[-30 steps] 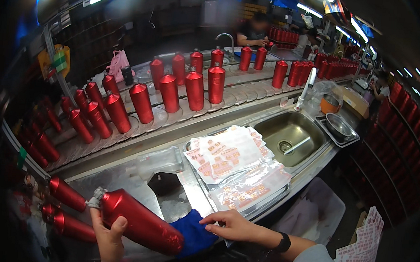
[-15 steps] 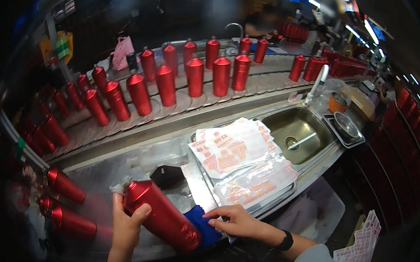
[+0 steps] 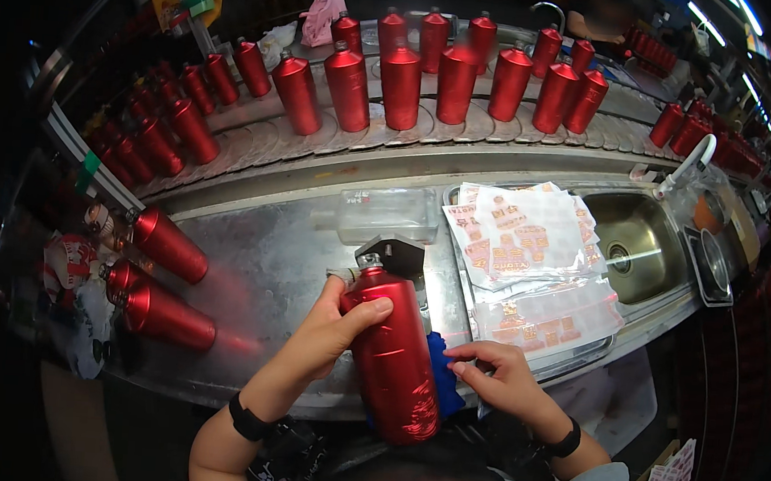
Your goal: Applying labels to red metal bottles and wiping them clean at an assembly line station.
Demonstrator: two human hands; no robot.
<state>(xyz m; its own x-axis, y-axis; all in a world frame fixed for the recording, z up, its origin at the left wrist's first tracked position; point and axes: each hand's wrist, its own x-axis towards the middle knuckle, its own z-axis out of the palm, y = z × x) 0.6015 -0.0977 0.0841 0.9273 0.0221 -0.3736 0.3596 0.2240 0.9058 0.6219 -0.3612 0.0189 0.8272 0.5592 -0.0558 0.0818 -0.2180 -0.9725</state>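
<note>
My left hand (image 3: 337, 325) is wrapped round the upper part of a shiny red bottle (image 3: 394, 366). The bottle leans, its neck pointing away from me, with a raised pattern near its base. Something whitish shows at my left fingertips beside the neck. To the bottle's right, my right hand (image 3: 505, 381) is closed in a loose pinch, thumb and forefinger close together; whether something small is between them I cannot make out. A blue cloth (image 3: 444, 379) lies between the bottle and my right fingers. Beyond the bottle's neck is a black angular holder (image 3: 393, 255).
Overlapping sheets of gold-red stickers (image 3: 529, 237) lie on a tray beside a metal sink (image 3: 640, 249). A clear plastic box (image 3: 387, 214) stands behind the holder. Red bottles (image 3: 456, 85) line a curved conveyor (image 3: 320, 147); several more lie at the left (image 3: 166, 314).
My view has swung left, so the scene sits further right. The bottle in my left hand is turned more upright. My right hand stays beside the blue cloth, its fingers more bent.
</note>
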